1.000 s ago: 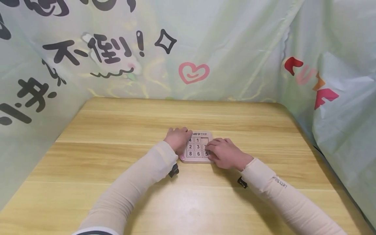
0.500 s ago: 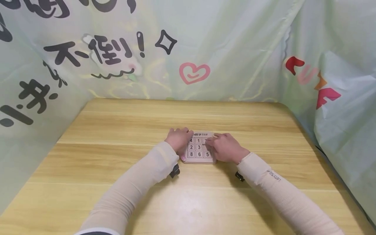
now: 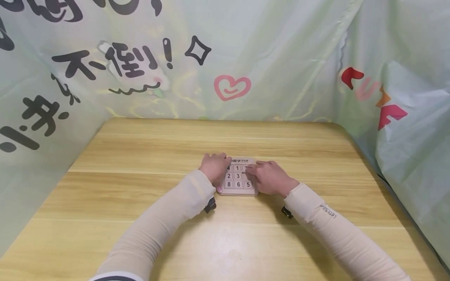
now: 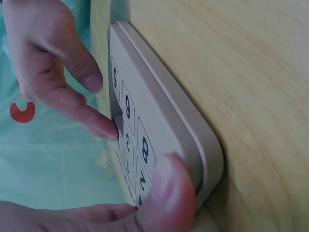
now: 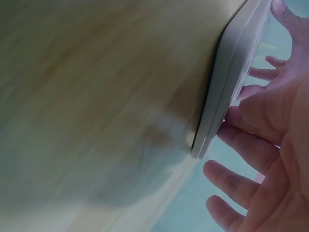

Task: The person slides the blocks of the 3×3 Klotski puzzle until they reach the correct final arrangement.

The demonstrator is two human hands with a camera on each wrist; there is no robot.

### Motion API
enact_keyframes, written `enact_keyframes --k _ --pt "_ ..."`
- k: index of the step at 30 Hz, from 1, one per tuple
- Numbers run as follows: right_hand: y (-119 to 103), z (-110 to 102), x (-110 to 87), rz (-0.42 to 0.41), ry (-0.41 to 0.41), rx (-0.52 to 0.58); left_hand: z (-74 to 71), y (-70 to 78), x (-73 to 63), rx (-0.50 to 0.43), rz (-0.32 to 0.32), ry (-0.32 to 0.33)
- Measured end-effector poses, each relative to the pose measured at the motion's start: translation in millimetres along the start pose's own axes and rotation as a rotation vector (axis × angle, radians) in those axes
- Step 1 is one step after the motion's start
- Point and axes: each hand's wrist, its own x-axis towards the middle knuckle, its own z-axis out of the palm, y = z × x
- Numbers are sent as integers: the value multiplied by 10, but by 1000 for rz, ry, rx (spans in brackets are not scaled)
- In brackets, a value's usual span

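Observation:
A pale pink sliding number puzzle [image 3: 239,191] lies flat on the wooden table. My left hand [image 3: 213,167] grips its left side, with the thumb [image 4: 168,186] on the near corner and the fingers toward the far edge. From the right, my right hand [image 3: 271,178] touches the 7 tile [image 3: 245,168] in the far right corner with a fingertip. Its other fingers are spread in the right wrist view. The 4 and 1 share that far row; 2 and 3 lie in the middle row beside a gap partly hidden by my right hand. Along the near row are 8, 6 and 5.
The wooden table [image 3: 158,144] extends around the puzzle. A pale green printed curtain [image 3: 281,58] hangs behind it and along both sides. A dark cable [image 3: 408,218] runs by the table's right edge.
My right hand has shifted away from me, and the 7 tile has slid from the middle row into the far right corner. Over the last half second little differs. The left hand stays in place.

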Motion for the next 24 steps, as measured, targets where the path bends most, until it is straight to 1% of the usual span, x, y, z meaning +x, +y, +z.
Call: enact_keyframes --k 3,9,11,15,18,21,23,24 --pt "-50 -6 0 -7 0 -8 -6 19 -5 9 -10 -2" --pt "-194 0 12 -108 -2 37 -14 40 6 36 -23 -13" --pt "-216 3 17 -119 -8 45 -21 42 10 37 -24 -9" --pt "-198 7 18 -102 -14 47 -20 39 17 42 -19 -8" --pt "-147 -18 -3 -72 -12 40 -8 29 20 29 -14 -11" --pt "-100 -46 -23 -25 7 15 -2 20 14 15 -17 -7" --pt "-101 -37 -14 -23 34 15 4 14 5 8 -17 4" --pt "-118 -23 -1 -42 49 27 10 11 -1 -1 -15 8"
